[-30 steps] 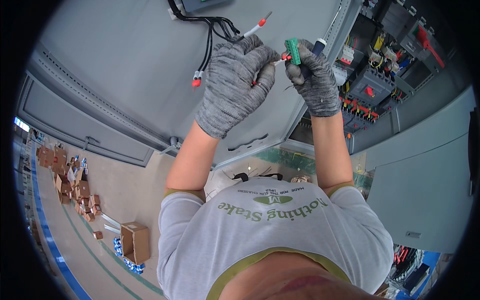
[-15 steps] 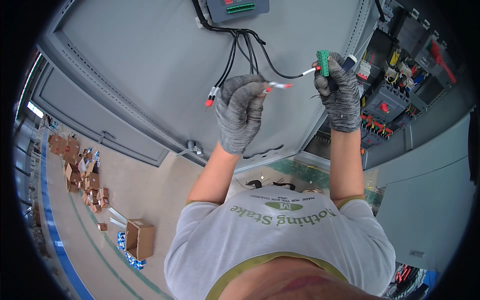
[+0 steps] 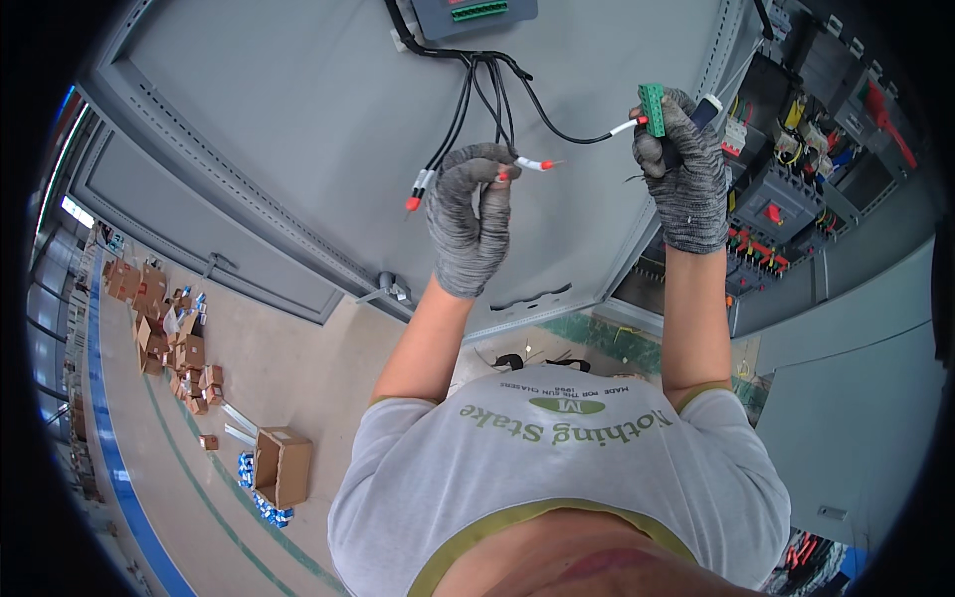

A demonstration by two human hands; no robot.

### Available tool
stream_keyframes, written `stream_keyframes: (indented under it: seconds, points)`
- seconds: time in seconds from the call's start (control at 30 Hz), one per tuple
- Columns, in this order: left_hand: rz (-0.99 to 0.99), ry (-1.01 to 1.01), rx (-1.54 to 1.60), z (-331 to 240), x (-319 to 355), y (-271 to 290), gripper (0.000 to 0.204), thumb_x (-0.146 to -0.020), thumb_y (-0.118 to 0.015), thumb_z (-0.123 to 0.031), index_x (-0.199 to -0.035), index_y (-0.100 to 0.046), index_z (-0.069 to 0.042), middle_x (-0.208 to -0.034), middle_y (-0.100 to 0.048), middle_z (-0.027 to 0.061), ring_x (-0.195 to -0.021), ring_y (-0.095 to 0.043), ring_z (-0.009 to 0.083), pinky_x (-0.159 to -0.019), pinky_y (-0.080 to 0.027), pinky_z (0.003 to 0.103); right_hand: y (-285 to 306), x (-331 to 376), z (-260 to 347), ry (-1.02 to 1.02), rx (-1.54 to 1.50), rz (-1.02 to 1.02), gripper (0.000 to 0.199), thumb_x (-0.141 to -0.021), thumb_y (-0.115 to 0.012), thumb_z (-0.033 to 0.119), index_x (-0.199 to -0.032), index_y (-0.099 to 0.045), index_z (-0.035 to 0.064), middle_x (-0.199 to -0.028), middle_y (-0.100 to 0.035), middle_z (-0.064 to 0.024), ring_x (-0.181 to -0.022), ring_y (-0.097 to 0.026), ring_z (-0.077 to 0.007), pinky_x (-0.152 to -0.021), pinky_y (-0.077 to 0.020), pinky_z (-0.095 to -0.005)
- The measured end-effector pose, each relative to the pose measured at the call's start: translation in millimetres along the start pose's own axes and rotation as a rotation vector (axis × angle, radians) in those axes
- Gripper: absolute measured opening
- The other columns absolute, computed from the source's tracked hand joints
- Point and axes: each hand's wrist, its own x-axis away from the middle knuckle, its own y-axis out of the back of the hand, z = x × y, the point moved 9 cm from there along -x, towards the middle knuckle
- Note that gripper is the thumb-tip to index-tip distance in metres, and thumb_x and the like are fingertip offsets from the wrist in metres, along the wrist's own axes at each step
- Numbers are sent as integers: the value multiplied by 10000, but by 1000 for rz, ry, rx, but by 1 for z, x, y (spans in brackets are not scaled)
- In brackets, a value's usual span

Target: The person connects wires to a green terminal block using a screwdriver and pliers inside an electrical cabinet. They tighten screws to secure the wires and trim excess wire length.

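Note:
In a grey knitted glove, my left hand (image 3: 468,219) pinches thin black wires that hang from a bundle. One wire end with a white sleeve and red ferrule (image 3: 537,164) points right past the fingertips, and another red tip shows at the thumb. My right hand (image 3: 686,184), gloved alike, grips a green terminal block connector (image 3: 652,109). A dark-handled tool with a white end, probably a screwdriver (image 3: 706,111), is also held in that hand, its shaft mostly hidden. One black wire (image 3: 577,137) runs into the connector's left side. Other sleeved wire ends (image 3: 418,189) hang left of my left hand.
Behind the hands stands a grey cabinet door (image 3: 298,129), with a grey device (image 3: 476,14) at its top. Breakers and wiring fill the open cabinet (image 3: 781,204) at right. Cardboard boxes (image 3: 282,466) lie on the floor at left.
My right hand has shifted slightly up and right with the connector. The wire end at my left fingertips, blurred before, is now sharp and slightly higher.

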Motion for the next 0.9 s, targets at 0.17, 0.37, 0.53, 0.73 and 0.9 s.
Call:
stream_keyframes:
  seconds: [0.17,0.37,0.53,0.73,0.9]
  points:
    - [-181,57,185,13,15,21,146,-941,-532,-29,-1083,-516,-56,-1053,-627,152,-925,-644,229,-845,-515,374,2,0,-1,7,-29,51,198,-922,-629,185,-1030,-639,19,-882,-690,-88,-668,-614,-103,-516,-456,-197]
    - [179,-52,-333,5,13,1,141,-855,-647,-11,-980,-616,-68,-1066,-665,131,-905,-660,218,-798,-521,327,1,-1,1,26,0,16,194,-924,-629,188,-1021,-640,19,-851,-689,-80,-613,-588,-82,-484,-425,-182]
    - [340,-300,-635,9,5,-29,201,-778,-681,7,-933,-644,-115,-1013,-708,73,-810,-684,229,-675,-548,327,0,-9,6,40,-15,103,195,-918,-640,184,-1025,-643,20,-847,-689,-72,-610,-590,-74,-486,-430,-179]
    - [181,-465,-773,-23,4,-70,252,-737,-686,-9,-943,-597,-124,-1211,-639,101,-930,-644,273,-735,-516,332,4,-15,8,94,-10,13,187,-919,-636,157,-1042,-640,16,-842,-684,-81,-635,-618,-96,-504,-453,-182]
    - [-21,-239,-397,-10,11,-63,198,-839,-634,-4,-1004,-565,-90,-1168,-610,190,-1033,-593,259,-887,-482,344,5,-15,12,95,-39,24,181,-923,-630,147,-1040,-636,10,-845,-682,-98,-622,-614,-104,-493,-448,-192]
